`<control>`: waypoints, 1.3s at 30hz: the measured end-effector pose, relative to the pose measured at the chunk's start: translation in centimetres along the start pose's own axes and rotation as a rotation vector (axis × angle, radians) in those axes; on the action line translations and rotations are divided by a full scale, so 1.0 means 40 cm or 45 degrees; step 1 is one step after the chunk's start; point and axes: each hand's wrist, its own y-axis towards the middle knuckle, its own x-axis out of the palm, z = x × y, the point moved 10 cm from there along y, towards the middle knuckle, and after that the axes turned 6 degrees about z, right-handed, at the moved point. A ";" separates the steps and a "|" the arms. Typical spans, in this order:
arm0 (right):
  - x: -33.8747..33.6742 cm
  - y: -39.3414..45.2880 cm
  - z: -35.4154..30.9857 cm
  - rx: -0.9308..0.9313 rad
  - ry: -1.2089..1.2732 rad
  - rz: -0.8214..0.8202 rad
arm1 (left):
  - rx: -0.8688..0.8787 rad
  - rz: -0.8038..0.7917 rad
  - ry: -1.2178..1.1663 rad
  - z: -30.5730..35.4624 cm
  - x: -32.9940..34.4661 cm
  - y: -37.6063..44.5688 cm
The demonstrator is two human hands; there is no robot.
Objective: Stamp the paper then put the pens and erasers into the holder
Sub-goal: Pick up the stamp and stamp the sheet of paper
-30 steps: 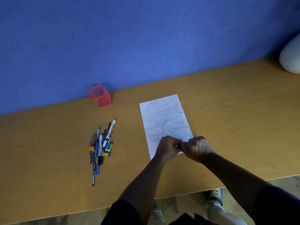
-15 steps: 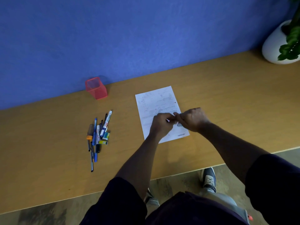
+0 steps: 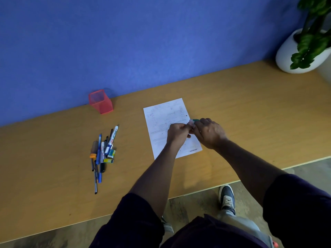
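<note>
A white printed paper [image 3: 164, 119] lies on the wooden table [image 3: 250, 108], with a small dark "RECEIVED" mark [image 3: 193, 150] near its bottom right corner. Above the paper's right half my left hand [image 3: 177, 133] and my right hand [image 3: 209, 133] meet, both pinching a small stamp [image 3: 193, 121] with a green and pale end showing between the fingertips. A pile of pens [image 3: 103, 151] with small erasers [image 3: 111, 154] lies to the left. The red mesh holder [image 3: 100, 101] stands upright by the wall, apart from both hands.
A white pot with a green plant [image 3: 302, 49] stands at the table's far right against the blue wall. The table's front edge runs diagonally below my arms, with floor and my shoes under it.
Both hands have lifted from the paper's bottom right corner and moved up along its right side. The "RECEIVED" mark now shows where they were.
</note>
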 end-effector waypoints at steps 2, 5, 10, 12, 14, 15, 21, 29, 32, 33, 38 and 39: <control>0.019 -0.005 0.008 0.004 0.005 -0.071 | -0.057 0.040 -0.070 -0.001 0.002 0.007; 0.030 -0.008 0.021 0.041 0.036 -0.091 | -0.149 0.082 -0.089 -0.008 0.012 0.024; 0.049 -0.011 0.045 0.094 0.051 -0.111 | -0.248 0.107 -0.080 -0.008 0.042 0.057; 0.054 -0.008 0.062 0.122 0.089 -0.100 | -0.237 0.117 -0.099 -0.001 0.054 0.073; 0.062 0.000 0.083 0.150 0.101 -0.104 | -0.213 0.118 -0.109 0.010 0.070 0.092; 0.064 0.006 0.096 0.168 0.105 -0.098 | -0.206 0.115 -0.115 0.016 0.079 0.101; 0.063 0.049 0.185 0.286 0.106 -0.046 | -0.200 0.124 -0.110 0.054 0.138 0.180; 0.072 0.141 0.276 0.329 0.065 0.012 | -0.113 0.237 -0.061 0.127 0.186 0.302; 0.082 0.180 0.310 0.334 0.031 0.006 | -0.034 0.249 0.036 0.163 0.205 0.344; 0.085 0.194 0.323 0.331 0.015 0.001 | -0.023 0.240 0.051 0.173 0.213 0.356; 0.101 0.258 0.404 0.359 0.026 0.017 | 0.124 0.164 0.254 0.223 0.264 0.421; 0.105 0.270 0.421 0.369 0.029 0.017 | 0.149 0.125 0.293 0.230 0.280 0.430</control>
